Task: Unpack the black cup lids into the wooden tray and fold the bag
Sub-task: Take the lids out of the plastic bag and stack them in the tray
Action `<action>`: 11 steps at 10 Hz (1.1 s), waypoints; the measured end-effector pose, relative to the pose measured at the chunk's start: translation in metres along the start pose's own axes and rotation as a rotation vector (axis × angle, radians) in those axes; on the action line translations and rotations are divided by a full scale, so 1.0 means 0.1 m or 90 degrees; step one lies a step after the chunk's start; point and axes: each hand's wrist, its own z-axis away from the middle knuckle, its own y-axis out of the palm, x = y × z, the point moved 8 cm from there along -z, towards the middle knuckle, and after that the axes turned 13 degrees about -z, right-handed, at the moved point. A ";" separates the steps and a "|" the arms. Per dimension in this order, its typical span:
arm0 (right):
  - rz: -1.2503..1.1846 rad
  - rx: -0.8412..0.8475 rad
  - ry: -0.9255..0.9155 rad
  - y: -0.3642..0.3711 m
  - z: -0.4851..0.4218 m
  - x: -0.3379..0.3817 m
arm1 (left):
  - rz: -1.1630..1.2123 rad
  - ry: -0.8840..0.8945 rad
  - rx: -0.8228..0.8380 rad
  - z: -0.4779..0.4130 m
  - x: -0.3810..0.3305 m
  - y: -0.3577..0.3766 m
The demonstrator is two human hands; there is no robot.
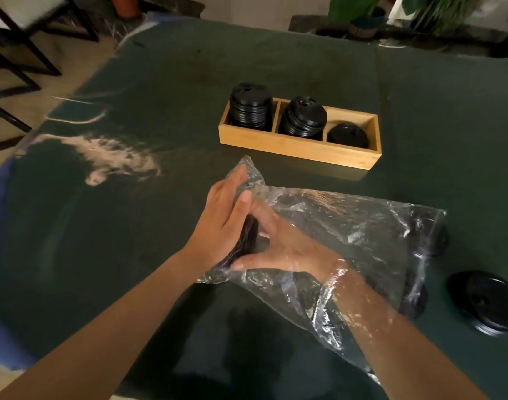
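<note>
A clear plastic bag [359,235] lies crumpled on the dark green table. My right hand [281,246] is inside the bag, fingers around a small stack of black lids [248,238]. From outside, my left hand [222,220] presses the bag's closed end against that same stack. The wooden tray [299,145] stands farther back with three compartments: tall lid stacks in the left [250,106] and middle [304,116] ones, a low lid [348,135] in the right one. More lids show dimly through the bag's right side [437,241].
A loose black lid [488,303] lies on the table at the right, beside the bag. A dark chair frame [19,53] stands off the table's left edge. Potted plants [365,13] sit beyond the far edge.
</note>
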 end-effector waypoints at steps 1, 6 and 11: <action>0.022 0.006 0.038 -0.03 0.07 0.00 | 0.010 -0.015 -0.020 0.03 0.02 0.07; 0.334 -0.089 0.022 -0.04 0.30 -0.23 | -0.044 -0.016 -0.059 0.09 0.03 0.34; 0.283 -0.215 0.104 -0.48 0.56 -0.25 | -0.064 0.005 0.020 0.07 0.03 0.43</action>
